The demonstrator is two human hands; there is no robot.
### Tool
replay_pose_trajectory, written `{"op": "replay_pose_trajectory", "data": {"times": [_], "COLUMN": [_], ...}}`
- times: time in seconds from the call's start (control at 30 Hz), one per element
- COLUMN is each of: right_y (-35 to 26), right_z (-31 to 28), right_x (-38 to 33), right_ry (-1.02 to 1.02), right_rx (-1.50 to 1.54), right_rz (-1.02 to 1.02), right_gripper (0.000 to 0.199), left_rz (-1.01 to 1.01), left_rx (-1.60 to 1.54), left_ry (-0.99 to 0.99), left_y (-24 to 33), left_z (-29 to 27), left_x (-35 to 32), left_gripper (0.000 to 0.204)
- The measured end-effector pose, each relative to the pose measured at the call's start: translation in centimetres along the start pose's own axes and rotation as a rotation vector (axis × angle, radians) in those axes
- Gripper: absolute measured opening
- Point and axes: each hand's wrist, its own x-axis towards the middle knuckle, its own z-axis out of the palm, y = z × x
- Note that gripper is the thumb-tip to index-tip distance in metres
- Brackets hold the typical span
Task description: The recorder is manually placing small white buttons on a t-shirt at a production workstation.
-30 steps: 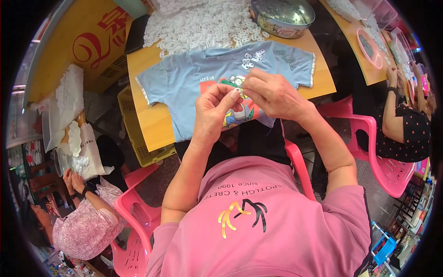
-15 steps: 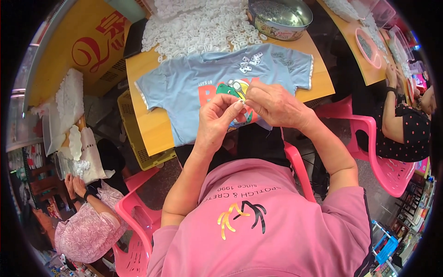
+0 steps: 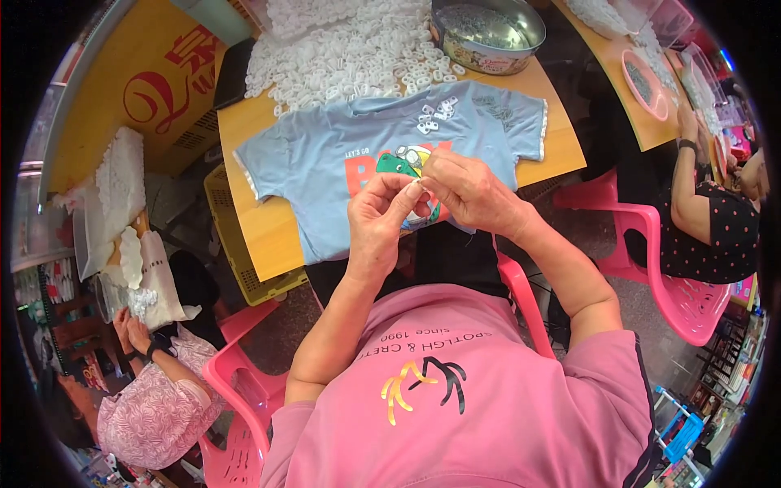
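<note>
My left hand [image 3: 381,213] is closed in a pinch on a small white plastic piece [image 3: 419,184], mostly hidden by the fingertips. Against it, my right hand [image 3: 474,192] pinches too, fingers curled; what they grip is too small to make out. Both hands are over a light blue T-shirt [image 3: 313,175] with a colourful cartoon print, spread on the wooden table [image 3: 259,232]. Several white plastic pieces [image 3: 435,115] with dark holes lie on the shirt near its collar. Tiny grey bits [image 3: 511,112] are scattered on its right shoulder.
Beyond the shirt spreads a big heap of white plastic pieces [image 3: 350,61]. A round tin [image 3: 488,41] holding small grey bits stands beside it. A yellow crate [image 3: 232,236] is at the table's left. Co-workers sit at left [image 3: 159,407] and right [image 3: 708,220], near pink chairs [image 3: 651,244].
The view has shifted slightly. My fingertips stay together around the small white piece, with only a slight change in the right fingers' position.
</note>
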Motion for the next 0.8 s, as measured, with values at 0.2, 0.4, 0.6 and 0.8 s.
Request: {"op": "replay_pose_trajectory", "data": {"times": [0.2,0.4,0.6,0.8], "right_y": [0.8,3.1,7.7,9.3], "right_z": [1.2,0.4,-2.6,-1.4], "right_x": [0.2,2.4,7.1,8.5], "right_ry": [0.055,-0.119,0.106,-0.08], "right_rx": [-0.031,-0.023,-0.31,-0.625], "right_rz": [-0.009,0.12,0.341,0.407], "right_gripper": [0.007,0.013,0.017,0.021], "left_rz": [0.049,-0.005,0.065,0.076], "left_rx": [0.016,0.017,0.044,0.049], "left_ry": [0.023,0.067,0.124,0.138], "left_y": [-0.5,-1.0,-1.2,-1.2], "left_z": [-0.5,-2.3,-2.8,-2.5], "left_x": [0.8,2.3,2.5,2.5], "left_gripper": [0.012,0.013,0.014,0.014]}}
